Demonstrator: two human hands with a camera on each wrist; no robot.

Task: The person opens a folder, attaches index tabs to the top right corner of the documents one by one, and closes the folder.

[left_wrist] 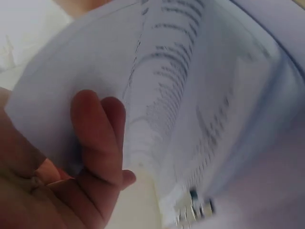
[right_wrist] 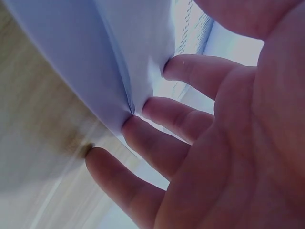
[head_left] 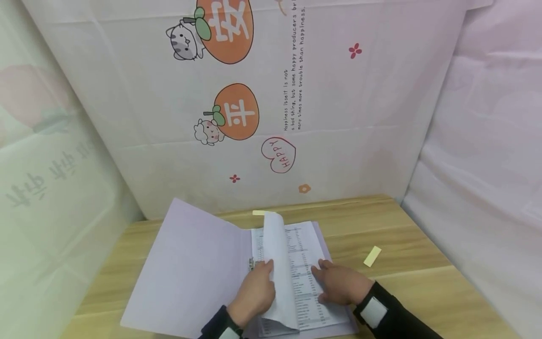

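A pale purple folder [head_left: 199,268] lies spread on the table, its cover folded out to the left. Printed sheets [head_left: 311,282] sit on its right side, next to a metal clip [head_left: 252,263] at the spine. One sheet [head_left: 277,278] is raised and curled over toward the left. My left hand [head_left: 256,289] holds that sheet with bent fingers, seen close in the left wrist view; its thumb is mostly hidden there. My right hand [head_left: 345,282] has its fingers spread, fingertips [right_wrist: 135,125] touching the papers' right edge, with one finger beyond it over the wood.
On the wooden table [head_left: 419,282], a small yellow strip [head_left: 372,256] lies right of the folder. Another yellow strip [head_left: 259,213] lies behind it, partly covered by the raised sheet. Printed cloth walls [head_left: 338,117] rise behind and at both sides.
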